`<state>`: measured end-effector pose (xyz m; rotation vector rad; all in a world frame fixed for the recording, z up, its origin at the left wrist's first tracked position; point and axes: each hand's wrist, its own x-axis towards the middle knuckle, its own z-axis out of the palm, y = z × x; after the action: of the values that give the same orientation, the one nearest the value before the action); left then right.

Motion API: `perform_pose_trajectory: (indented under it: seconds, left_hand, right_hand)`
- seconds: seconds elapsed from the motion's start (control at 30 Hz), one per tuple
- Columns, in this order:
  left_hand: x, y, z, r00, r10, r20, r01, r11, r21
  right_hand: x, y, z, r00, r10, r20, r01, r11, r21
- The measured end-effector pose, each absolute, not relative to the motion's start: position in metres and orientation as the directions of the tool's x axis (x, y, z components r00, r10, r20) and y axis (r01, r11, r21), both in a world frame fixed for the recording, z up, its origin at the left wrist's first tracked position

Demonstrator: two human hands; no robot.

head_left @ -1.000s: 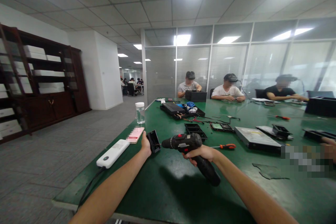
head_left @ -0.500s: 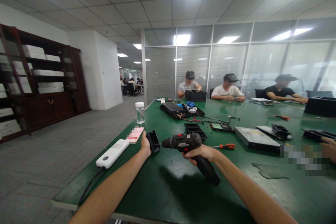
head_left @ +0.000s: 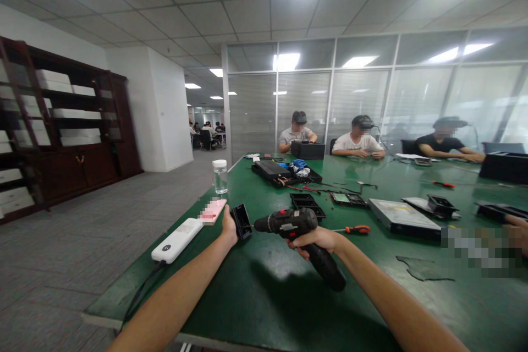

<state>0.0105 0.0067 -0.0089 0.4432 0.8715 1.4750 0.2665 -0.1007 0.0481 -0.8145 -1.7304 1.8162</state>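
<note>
My left hand (head_left: 230, 224) is closed around the outer side of a small black box-shaped part (head_left: 241, 222), tilted so its open side faces right. In my right hand (head_left: 315, 241) is a black cordless drill (head_left: 291, 223) with red marks, fingers wrapped round the top of its grip. The drill's nose points left at the black part; whether the bit touches it I cannot tell. A black compartmented frame (head_left: 308, 207) lies on the table behind the drill. Just right of the drill is a screwdriver with an orange-and-black handle (head_left: 357, 229).
On the green table (head_left: 231, 297) are a white power bank-like device (head_left: 177, 241), a pink phone-like item (head_left: 214, 211), a lidded clear jar (head_left: 220, 179), a silver drive (head_left: 403, 217), a glass-like shard (head_left: 424, 268) and a pile of electronics (head_left: 284, 171). Several people sit across; another person's hand (head_left: 517, 234) shows far right.
</note>
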Motion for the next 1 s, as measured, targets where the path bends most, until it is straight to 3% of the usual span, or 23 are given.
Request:
perform_pose_trajectory:
  seconds: [0.73,1.0]
  left_hand:
    - [0.0102,0.0056,-0.0064,-0.104,0.957,-0.272,-0.72,0.117,0.685]
    - [0.01,0.0066,-0.008,-0.099,0.968,-0.231,-0.691,0.1,0.716]
  right_hand:
    - [0.265,-0.1024,0.051,-0.699,0.71,-0.08,0.038,-0.075,-0.996]
    - [0.2661,-0.1012,0.0501,-0.697,0.711,-0.097,0.054,-0.083,-0.995]
